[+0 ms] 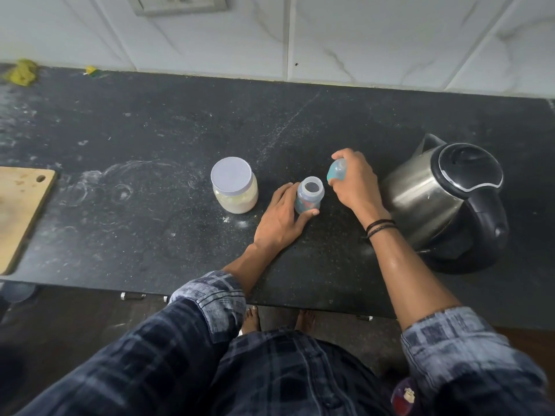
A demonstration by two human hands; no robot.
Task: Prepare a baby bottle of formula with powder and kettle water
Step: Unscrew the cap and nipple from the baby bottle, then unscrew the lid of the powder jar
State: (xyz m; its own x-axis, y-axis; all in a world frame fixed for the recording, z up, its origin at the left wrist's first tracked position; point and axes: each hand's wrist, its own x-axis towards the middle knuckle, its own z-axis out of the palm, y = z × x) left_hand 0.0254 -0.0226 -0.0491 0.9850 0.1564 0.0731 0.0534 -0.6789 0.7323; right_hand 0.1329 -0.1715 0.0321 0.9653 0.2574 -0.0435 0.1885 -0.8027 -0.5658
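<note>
A small clear baby bottle (310, 196) stands upright and uncapped on the black counter (150, 181). My left hand (280, 219) wraps around its left side and holds it. My right hand (354, 183) hovers just right of the bottle, closed on the bottle's blue cap with teat (337, 172), lifted off the neck. A powder jar (235, 185) with a white lid, shut, stands left of the bottle. A steel kettle (441, 199) with a black lid and handle sits at the right, close behind my right wrist.
A wooden cutting board (21, 211) lies at the counter's left edge. Yellow scraps (22, 72) sit by the tiled wall at far left. A wall socket (177, 3) is above. Powder dust marks the counter near the jar.
</note>
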